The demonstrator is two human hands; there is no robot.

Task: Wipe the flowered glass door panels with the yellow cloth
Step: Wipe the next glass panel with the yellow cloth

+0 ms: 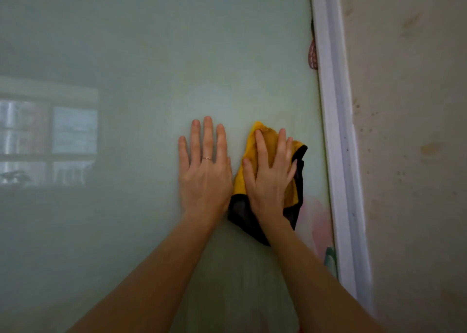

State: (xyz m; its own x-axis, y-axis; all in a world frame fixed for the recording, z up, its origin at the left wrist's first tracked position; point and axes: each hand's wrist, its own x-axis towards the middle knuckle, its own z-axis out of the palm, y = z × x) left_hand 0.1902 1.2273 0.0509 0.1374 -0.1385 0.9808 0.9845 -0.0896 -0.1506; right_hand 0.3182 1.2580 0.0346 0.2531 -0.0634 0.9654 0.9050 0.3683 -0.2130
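A stained beige wall (pixel 409 155) stands right of the white frame (pixel 336 130).

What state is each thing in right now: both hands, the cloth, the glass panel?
Left hand: flat on the glass, fingers straight.
Right hand: fingers spread, pressing the cloth on the glass.
Yellow cloth: bunched, pinned under the right hand.
Glass panel: hazy, reflecting a window.
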